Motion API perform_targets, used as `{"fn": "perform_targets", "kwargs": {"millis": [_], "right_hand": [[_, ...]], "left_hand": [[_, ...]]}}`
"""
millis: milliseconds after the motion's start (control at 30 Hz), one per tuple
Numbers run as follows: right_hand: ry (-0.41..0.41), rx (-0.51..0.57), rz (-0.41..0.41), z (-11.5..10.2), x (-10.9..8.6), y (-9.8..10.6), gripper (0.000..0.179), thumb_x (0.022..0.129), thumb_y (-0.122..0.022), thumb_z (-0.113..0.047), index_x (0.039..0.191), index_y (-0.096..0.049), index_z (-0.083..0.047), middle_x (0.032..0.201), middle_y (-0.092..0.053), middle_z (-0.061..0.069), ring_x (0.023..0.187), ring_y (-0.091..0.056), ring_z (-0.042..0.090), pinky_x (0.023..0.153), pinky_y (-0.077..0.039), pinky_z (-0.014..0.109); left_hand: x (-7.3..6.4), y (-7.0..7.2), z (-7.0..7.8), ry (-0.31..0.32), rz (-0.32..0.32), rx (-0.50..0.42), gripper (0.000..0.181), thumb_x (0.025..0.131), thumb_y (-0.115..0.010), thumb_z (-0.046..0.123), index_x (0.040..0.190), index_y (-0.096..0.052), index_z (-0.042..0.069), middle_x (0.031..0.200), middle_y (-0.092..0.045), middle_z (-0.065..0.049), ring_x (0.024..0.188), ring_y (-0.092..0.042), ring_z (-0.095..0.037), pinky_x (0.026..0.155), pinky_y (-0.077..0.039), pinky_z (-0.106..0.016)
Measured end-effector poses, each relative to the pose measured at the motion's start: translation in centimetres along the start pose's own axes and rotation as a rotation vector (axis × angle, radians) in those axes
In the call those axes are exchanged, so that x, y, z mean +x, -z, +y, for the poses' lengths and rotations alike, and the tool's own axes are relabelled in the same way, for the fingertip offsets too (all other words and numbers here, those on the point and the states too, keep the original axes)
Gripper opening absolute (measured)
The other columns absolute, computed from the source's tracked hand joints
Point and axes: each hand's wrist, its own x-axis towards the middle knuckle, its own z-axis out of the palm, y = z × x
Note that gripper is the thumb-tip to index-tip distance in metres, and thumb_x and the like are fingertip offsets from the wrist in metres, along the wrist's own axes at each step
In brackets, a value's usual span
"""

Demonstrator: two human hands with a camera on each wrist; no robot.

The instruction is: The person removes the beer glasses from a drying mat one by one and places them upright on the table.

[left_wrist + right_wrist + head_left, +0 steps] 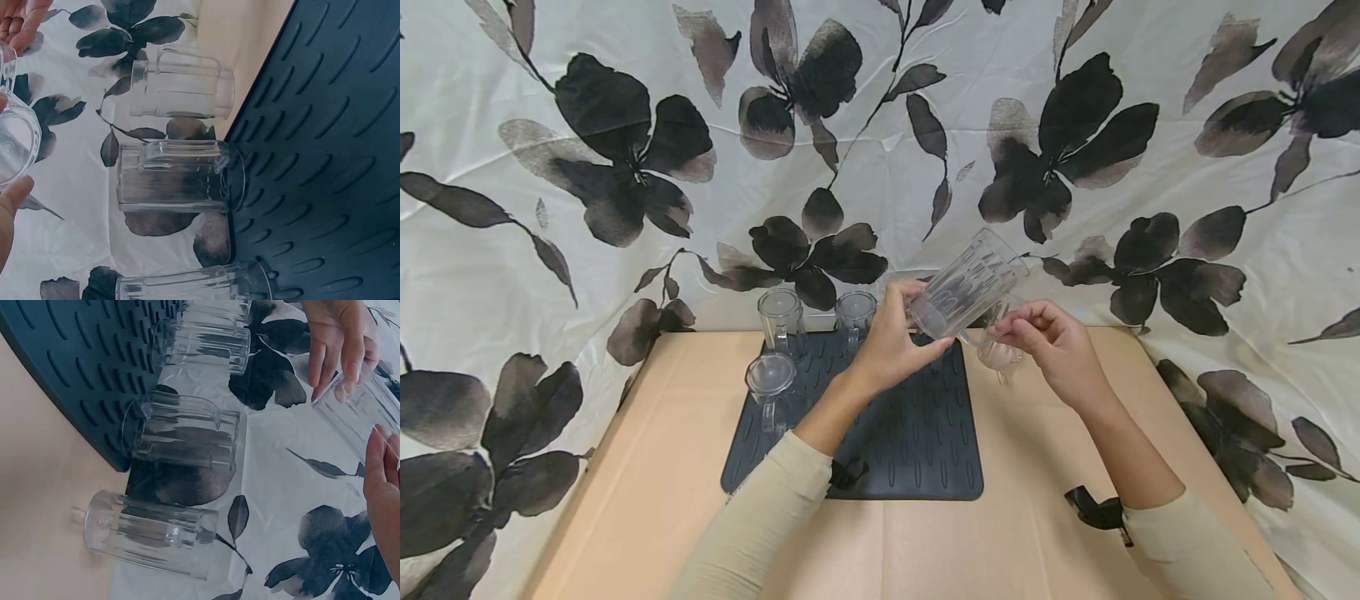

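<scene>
A clear glass mug (970,283) is held up, tilted, over the far right part of a dark ribbed mat (910,442). My left hand (887,342) grips it near its base, thumb underneath and fingers behind. On the other side, my right hand (1056,350) pinches its handle between thumb and fingers. In the right wrist view both hands meet around the mug (362,412). Just behind and below it, another glass mug (150,534) stands on the table beside the mat, partly covered in the head view.
Three glass mugs stand on the mat's left side: one in front (771,379), two behind (781,317) (855,315). Another mug (181,175) is at the mat's far right corner. A floral cloth (887,167) hangs behind the beige table (1037,467).
</scene>
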Motion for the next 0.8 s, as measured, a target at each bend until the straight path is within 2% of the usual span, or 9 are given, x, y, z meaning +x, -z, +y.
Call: {"fn": "perform_targets", "kwargs": {"millis": [200,433,567,667,800], "right_hand": [[0.01,-0.002,-0.014,-0.3,0.1,-0.2,0.007,0.104,-0.055,0.002,0.111,-0.058,0.004,0.104,-0.073,0.0,0.103,-0.076,0.01,0.093,-0.059,0.027],[0.039,-0.035,0.012,-1.2,0.1,-0.1,0.01,0.104,-0.055,0.001,0.112,-0.057,0.007,0.105,-0.072,0.003,0.103,-0.076,0.011,0.091,-0.06,0.028],[0.059,-0.038,0.031,-1.6,0.1,0.5,0.008,0.103,-0.056,0.003,0.111,-0.058,0.005,0.106,-0.073,0.003,0.103,-0.076,0.011,0.091,-0.06,0.027],[0.086,-0.065,0.046,-1.6,0.1,1.4,0.009,0.103,-0.056,0.004,0.111,-0.059,0.004,0.107,-0.074,0.002,0.104,-0.076,0.01,0.092,-0.059,0.027],[0.113,-0.096,0.076,-1.8,-0.2,2.6,0.01,0.101,-0.058,0.005,0.111,-0.06,0.006,0.108,-0.074,0.002,0.106,-0.075,0.009,0.093,-0.058,0.025]], "left_hand": [[0.2,0.3,0.1,0.025,-0.005,0.026,0.081,0.083,-0.088,0.011,0.142,-0.033,0.0,0.152,-0.042,-0.02,0.138,-0.053,-0.034,0.102,-0.058,-0.042],[0.5,1.4,0.9,0.034,-0.035,0.086,0.086,0.083,-0.088,0.018,0.145,-0.031,0.002,0.154,-0.041,-0.017,0.143,-0.047,-0.033,0.113,-0.048,-0.052],[0.1,2.7,1.6,0.026,-0.071,0.163,0.09,0.085,-0.087,0.023,0.15,-0.028,0.002,0.159,-0.037,-0.016,0.146,-0.043,-0.033,0.118,-0.042,-0.052],[-0.4,3.8,2.0,0.017,-0.091,0.253,0.093,0.086,-0.087,0.028,0.152,-0.027,0.004,0.16,-0.037,-0.014,0.147,-0.043,-0.033,0.117,-0.043,-0.051],[-0.8,5.6,2.3,-0.024,-0.096,0.343,0.092,0.086,-0.086,0.03,0.152,-0.028,0.003,0.16,-0.038,-0.013,0.146,-0.046,-0.032,0.116,-0.045,-0.049]]}}
